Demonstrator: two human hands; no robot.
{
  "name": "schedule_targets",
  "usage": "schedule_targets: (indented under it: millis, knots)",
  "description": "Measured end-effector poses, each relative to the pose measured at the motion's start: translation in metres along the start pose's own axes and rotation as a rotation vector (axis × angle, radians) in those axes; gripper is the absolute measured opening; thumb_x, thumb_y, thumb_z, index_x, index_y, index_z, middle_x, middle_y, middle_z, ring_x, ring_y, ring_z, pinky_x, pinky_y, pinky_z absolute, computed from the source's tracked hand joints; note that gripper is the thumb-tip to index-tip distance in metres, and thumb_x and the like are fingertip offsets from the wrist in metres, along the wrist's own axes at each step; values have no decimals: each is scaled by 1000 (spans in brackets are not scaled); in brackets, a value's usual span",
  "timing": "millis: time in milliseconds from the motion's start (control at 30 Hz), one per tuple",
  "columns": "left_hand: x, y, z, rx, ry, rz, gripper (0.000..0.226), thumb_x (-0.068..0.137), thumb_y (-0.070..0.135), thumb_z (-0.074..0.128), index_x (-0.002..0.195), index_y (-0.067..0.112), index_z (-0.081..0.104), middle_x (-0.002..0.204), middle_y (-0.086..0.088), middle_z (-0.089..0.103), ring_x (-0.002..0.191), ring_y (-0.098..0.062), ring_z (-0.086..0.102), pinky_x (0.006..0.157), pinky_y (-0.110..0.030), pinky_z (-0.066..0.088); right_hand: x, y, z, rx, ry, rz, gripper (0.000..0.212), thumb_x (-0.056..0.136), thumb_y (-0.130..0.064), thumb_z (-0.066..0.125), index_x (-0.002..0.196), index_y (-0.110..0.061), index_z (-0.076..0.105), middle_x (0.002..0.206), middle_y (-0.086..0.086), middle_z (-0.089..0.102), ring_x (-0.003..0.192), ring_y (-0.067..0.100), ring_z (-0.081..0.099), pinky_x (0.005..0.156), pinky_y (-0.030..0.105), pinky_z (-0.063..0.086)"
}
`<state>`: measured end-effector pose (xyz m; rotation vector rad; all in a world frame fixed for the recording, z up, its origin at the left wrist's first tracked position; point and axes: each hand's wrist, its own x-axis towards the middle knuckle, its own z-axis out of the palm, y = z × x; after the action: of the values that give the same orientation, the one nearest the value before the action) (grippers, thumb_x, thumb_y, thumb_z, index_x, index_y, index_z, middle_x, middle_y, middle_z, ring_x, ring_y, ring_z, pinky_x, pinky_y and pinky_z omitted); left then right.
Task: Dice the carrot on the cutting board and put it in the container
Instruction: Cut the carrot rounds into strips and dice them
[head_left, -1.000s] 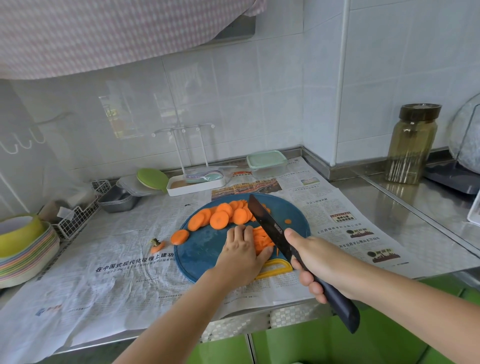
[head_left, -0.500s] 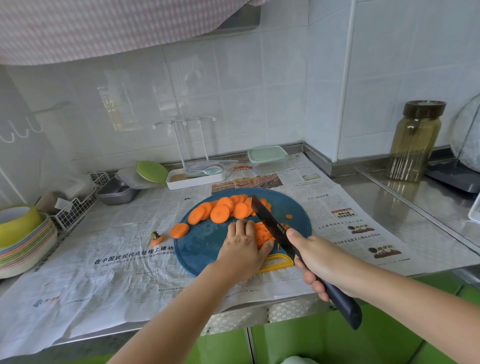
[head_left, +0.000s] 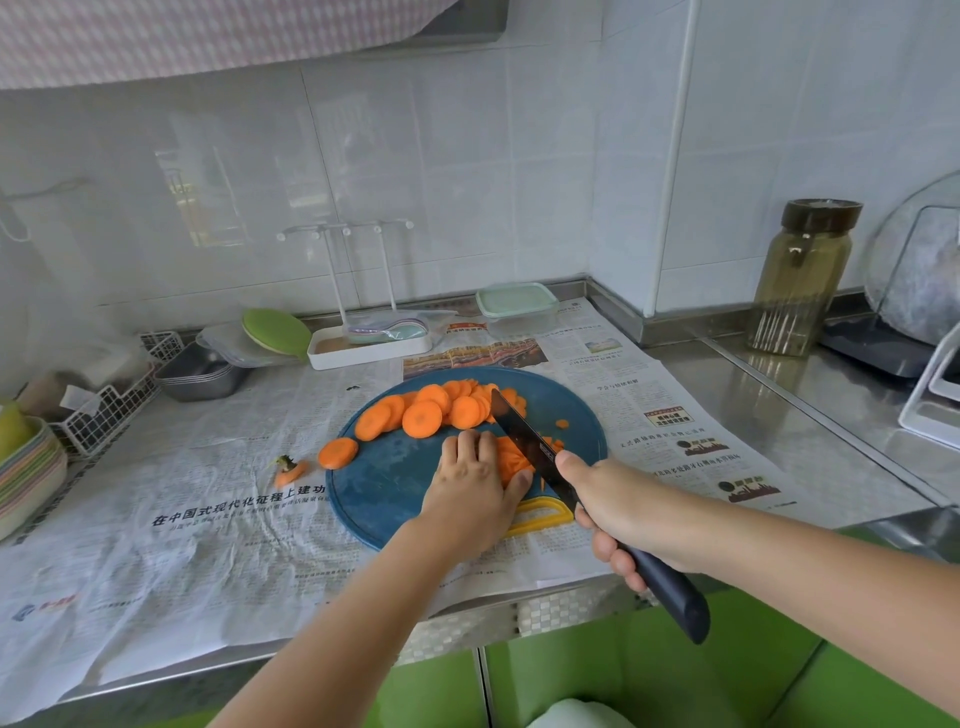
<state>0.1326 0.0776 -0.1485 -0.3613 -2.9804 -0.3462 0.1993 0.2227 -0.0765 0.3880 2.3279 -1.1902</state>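
The dicing step is in hand. A small stack of orange carrot slices (head_left: 511, 460) is held down on the round blue plastic cutting board (head_left: 395, 483) by the left hand (head_left: 472, 486), whose fingers are curled over it with the thumb set against its near side. A long black knife (head_left: 530, 441) is gripped by its dark handle in the right hand (head_left: 623, 506), all fingers wrapped round. The blade is laid across the stack, just beside the left fingertips.

The remaining orange rounds (head_left: 423, 418) are fanned along the far part of the board, uncut. The clear plastic container (head_left: 514, 306) is seen well behind the board on the spread newspaper (head_left: 208, 519), its pale green lid on.

Much cutting is judged to be left. Next, the blade has to be pressed down through the stack with the fingertips kept tucked back, and the lid must be removed before any transfer.
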Motion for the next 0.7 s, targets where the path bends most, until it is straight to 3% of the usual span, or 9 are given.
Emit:
schedule_targets:
  millis: [533, 700]
  knots:
    - [1, -2, 3, -9, 13, 11, 64, 96, 54, 30, 143, 10, 24, 139, -7, 29, 126, -24, 26, 109, -33, 22, -1, -12, 2, -83, -21, 138, 61, 98, -66, 23, 78, -11, 43, 35, -1, 41, 24, 13, 36, 37, 17, 36]
    - [1, -2, 3, -18, 21, 12, 64, 97, 54, 30, 143, 10, 23, 139, -8, 28, 126, -25, 26, 109, -33, 21, 2, -7, 9, -107, 16, 132, 60, 98, -65, 22, 78, -12, 42, 43, 2, 43, 33, 16, 39, 43, 22, 39]
